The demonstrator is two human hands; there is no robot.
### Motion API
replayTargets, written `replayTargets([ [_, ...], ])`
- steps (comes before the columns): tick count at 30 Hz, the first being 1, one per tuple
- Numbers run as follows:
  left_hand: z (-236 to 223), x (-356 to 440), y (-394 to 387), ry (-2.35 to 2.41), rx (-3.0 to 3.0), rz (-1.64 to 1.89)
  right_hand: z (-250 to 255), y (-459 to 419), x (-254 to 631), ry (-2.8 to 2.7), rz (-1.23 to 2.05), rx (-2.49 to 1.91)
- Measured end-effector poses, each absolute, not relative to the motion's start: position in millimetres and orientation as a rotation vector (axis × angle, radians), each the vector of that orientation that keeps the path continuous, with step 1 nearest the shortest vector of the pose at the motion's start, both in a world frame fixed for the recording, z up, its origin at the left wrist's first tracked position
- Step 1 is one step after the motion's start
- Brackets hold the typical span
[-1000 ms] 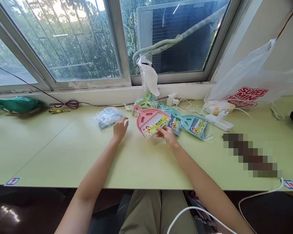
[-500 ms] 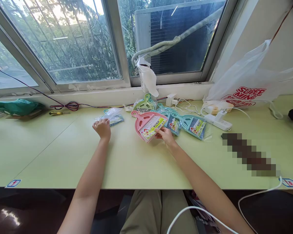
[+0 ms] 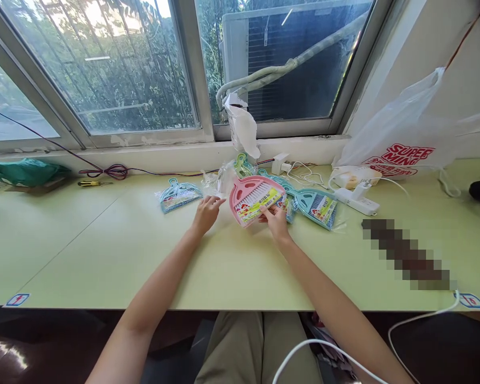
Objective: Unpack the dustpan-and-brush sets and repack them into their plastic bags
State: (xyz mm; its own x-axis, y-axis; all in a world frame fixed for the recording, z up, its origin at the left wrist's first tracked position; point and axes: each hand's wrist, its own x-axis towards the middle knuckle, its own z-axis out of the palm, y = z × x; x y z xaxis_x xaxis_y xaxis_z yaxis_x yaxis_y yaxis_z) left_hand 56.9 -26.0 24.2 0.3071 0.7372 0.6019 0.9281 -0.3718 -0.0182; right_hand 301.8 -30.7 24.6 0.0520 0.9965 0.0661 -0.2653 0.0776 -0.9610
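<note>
Since the earlier frame, the left hand (image 3: 207,215) had come away from the blue packet (image 3: 181,196) to beside the pink dustpan (image 3: 246,186), which had shifted slightly rightward. The dustpan was held over the middle of the counter (image 3: 104,256), nearer its back edge than its front, with white bristles and a yellow label (image 3: 260,207) facing up. The right hand (image 3: 276,221) was closed on its near right corner, thumb over the label; the left's fingers reached loosely toward its left side — I could not tell how far they were parted or whether they touched it. Crumpled clear plastic (image 3: 225,178) lay just beyond, by the green dustpan (image 3: 244,166), with teal packets (image 3: 318,207) rightward and a power strip (image 3: 358,201) toward the back right. The one-corner pinch could let the pan swing or slip — and loose plastic could snag the fingers.
</note>
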Motion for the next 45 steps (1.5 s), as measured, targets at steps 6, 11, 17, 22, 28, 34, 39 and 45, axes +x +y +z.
replayTargets([
  [6,27.5,53.7,-28.6,-1.562,-2.3,-0.934,27.2,-30.5,304.5,-1.007,1.195,-0.96],
  [11,26.4,50.9,-24.7,-1.878,-2.202,-1.083,30.2,-31.3,307.0,-1.071,1.188,-0.955],
  [17,23.3,47.3,-21.8,-1.913,-2.176,-0.822,31.9,-32.7,306.0,-1.187,1.207,-1.005],
  [22,24.3,49.4,-19.5,-2.072,-2.238,-0.899,29.8,-30.9,306.4,-1.194,1.262,-1.061],
  [28,23.2,49.1,-17.3,-2.277,-2.24,-0.928,28.3,-27.7,309.1,-1.154,1.27,-1.153],
  [34,23.9,44.0,-14.8,-2.359,-2.298,-1.087,27.7,-25.3,311.0,-1.142,1.254,-1.136],
  [39,18.9,39.5,-11.3,-2.326,-2.44,-1.006,27.0,-25.1,310.8,-1.142,1.255,-1.138],
  [45,18.9,52.0,-22.8,-2.089,-2.301,-0.567,27.1,-25.4,310.9,-1.123,1.258,-1.096],
])
